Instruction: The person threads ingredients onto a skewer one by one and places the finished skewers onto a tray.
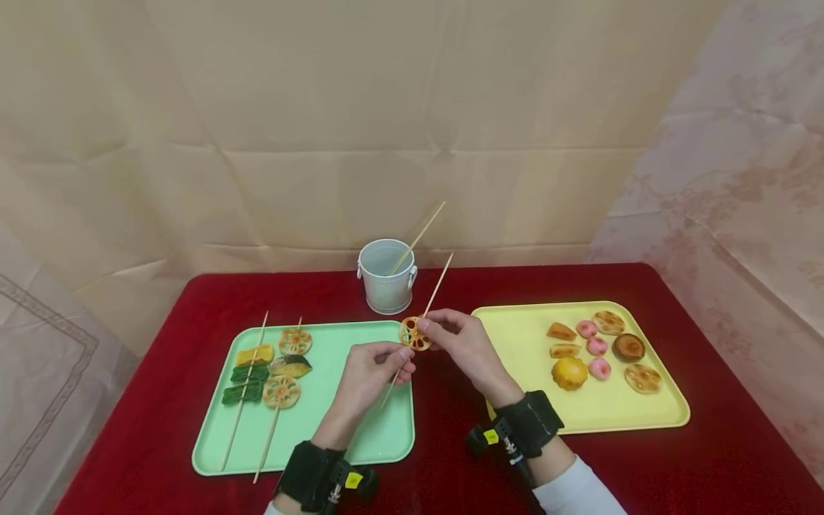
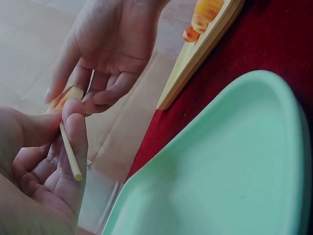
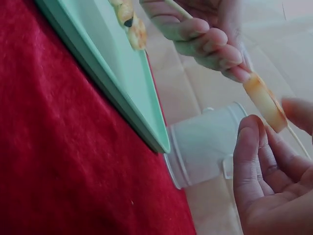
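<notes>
Over a red-covered table (image 1: 444,458), a person's two hands meet at a skewer (image 1: 439,284) and a lotus slice (image 1: 410,336). The left hand (image 1: 368,372) has its grip closed on the skewer, pinching it between thumb and index finger just below the slice; a fingertip touches the slice's edge. The left wrist view shows the skewer's blunt end sticking out beneath that pinch. The right hand (image 1: 466,348) has its grip parted only by the slice's thickness: thumb on one face, fingers on the other. The skewer shows on both sides of the slice, its pointed end slanting up and to the right.

The slice is held in the air near the top right corner of a green tray (image 1: 360,435), in front of a white bucket (image 1: 386,290), where another skewer leans. Two loaded skewers (image 1: 281,392) lie on the green tray's left half. To the right, a yellow tray (image 1: 618,416) carries loose pieces: two more lotus slices, a mushroom (image 1: 629,347), three pink rings (image 1: 600,368), two orange wedges (image 1: 562,331) and a scalloped yellow piece (image 1: 569,373).
</notes>
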Demonstrator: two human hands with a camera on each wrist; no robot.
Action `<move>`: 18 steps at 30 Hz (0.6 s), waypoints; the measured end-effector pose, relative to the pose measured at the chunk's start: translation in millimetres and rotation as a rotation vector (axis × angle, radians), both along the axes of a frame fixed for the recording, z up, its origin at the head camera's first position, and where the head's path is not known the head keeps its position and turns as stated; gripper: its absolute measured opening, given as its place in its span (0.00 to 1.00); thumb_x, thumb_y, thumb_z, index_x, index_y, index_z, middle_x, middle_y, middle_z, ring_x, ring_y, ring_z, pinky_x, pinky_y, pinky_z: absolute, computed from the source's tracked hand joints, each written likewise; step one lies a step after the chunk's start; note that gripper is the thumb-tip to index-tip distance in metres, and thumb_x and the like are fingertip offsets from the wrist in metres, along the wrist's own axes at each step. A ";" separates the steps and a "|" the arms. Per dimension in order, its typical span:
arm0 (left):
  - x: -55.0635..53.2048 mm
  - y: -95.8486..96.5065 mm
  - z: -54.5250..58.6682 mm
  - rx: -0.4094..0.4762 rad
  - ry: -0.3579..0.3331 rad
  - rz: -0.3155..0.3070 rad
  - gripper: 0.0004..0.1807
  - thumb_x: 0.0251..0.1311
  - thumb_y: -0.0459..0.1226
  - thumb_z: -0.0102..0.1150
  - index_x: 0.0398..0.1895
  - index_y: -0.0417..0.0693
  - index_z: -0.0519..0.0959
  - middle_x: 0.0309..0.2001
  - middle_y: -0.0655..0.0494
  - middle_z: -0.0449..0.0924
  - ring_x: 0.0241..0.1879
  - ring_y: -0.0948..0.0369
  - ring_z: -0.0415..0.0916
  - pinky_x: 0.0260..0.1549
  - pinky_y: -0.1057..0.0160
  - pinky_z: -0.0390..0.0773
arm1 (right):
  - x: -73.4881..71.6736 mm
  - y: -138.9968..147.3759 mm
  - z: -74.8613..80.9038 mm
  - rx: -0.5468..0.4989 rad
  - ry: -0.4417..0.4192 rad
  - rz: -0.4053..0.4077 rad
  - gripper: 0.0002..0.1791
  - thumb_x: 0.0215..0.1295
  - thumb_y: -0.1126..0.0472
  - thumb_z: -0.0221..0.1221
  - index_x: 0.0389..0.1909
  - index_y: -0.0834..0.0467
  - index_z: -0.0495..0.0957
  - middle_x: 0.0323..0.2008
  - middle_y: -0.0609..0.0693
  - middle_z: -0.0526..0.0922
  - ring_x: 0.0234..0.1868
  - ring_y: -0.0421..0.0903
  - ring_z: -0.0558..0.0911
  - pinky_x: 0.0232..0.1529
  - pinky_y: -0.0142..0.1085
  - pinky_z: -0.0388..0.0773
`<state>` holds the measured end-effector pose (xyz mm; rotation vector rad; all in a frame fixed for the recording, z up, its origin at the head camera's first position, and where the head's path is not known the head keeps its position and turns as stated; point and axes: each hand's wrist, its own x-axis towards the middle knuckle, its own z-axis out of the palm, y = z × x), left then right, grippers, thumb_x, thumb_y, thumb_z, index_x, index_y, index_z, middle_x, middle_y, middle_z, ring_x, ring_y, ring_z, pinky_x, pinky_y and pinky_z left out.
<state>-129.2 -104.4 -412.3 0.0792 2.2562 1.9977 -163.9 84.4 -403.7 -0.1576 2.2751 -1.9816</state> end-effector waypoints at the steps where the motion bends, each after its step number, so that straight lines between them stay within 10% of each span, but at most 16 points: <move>1: 0.1 0.1 -0.2 0.005 0.002 0.000 0.10 0.70 0.31 0.63 0.43 0.27 0.85 0.28 0.44 0.86 0.25 0.62 0.83 0.28 0.67 0.84 | -0.6 1.9 0.9 0.009 0.007 -0.004 0.19 0.72 0.53 0.65 0.54 0.63 0.83 0.44 0.56 0.87 0.41 0.49 0.86 0.47 0.42 0.86; 11: 0.2 2.5 0.5 0.063 0.010 0.005 0.10 0.69 0.28 0.63 0.42 0.23 0.84 0.28 0.43 0.85 0.25 0.63 0.81 0.28 0.67 0.83 | -11.6 53.4 20.5 0.031 0.103 -0.109 0.18 0.76 0.54 0.61 0.52 0.67 0.83 0.42 0.63 0.86 0.42 0.53 0.86 0.45 0.37 0.85; 18: -0.7 -5.1 3.3 0.060 0.002 0.042 0.08 0.68 0.27 0.64 0.42 0.25 0.85 0.27 0.44 0.85 0.25 0.63 0.81 0.28 0.67 0.84 | -21.5 103.6 36.4 0.296 0.164 -0.139 0.21 0.77 0.52 0.60 0.54 0.67 0.82 0.43 0.63 0.87 0.43 0.55 0.87 0.43 0.30 0.84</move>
